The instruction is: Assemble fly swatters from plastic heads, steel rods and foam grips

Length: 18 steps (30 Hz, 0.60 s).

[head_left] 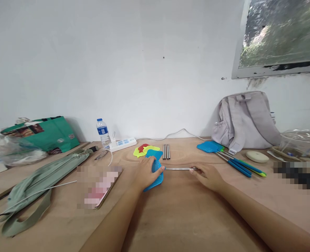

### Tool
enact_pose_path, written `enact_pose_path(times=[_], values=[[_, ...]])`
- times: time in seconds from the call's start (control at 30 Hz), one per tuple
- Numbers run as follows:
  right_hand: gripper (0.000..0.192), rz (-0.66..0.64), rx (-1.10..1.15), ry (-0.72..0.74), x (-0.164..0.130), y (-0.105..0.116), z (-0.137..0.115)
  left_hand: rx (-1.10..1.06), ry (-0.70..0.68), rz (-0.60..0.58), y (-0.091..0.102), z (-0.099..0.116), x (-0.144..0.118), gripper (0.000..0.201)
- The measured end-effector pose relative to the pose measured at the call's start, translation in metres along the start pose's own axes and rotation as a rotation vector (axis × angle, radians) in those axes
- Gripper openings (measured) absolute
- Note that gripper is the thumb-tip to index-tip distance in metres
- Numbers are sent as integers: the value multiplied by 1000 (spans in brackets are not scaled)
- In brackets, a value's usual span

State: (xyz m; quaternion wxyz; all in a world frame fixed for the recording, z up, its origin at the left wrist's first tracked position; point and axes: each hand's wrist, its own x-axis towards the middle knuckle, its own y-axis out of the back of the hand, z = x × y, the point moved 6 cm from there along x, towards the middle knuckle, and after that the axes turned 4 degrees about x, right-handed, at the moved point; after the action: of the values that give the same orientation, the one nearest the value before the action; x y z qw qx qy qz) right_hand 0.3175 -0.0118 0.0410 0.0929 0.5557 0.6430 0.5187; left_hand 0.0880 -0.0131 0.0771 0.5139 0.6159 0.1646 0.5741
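My left hand (147, 175) is closed round a blue fly swatter head (157, 177), a perforated plastic paddle. From its small socket by my thumb runs a thin metal rod (178, 169) to the right. The fingers of my right hand (208, 175) pinch the rod's other end. Whether the rod is fully seated in the socket I cannot tell. Just beyond my left hand lie loose swatter heads in blue (154, 153), yellow-green (151, 148) and red (143, 146). Several short metal tubes (166, 152) lie side by side next to them.
At right lie swatters with blue handles (239, 167) and a green one, before a grey backpack (245, 119). A round cream case (257, 156) is nearby. At left are a phone (103, 187), green strap bag (49, 175), water bottle (102, 133), power strip (123, 144) and green shopping bag (52, 134).
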Motion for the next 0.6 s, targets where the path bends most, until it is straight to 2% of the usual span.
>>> enact_pose_path(times=[0.2, 0.6], values=[[35, 61, 8, -30, 1, 5, 8, -15, 33, -21, 0, -4, 0, 36], [33, -5, -32, 45, 1, 5, -5, 23, 7, -68, 0, 2, 0, 38]])
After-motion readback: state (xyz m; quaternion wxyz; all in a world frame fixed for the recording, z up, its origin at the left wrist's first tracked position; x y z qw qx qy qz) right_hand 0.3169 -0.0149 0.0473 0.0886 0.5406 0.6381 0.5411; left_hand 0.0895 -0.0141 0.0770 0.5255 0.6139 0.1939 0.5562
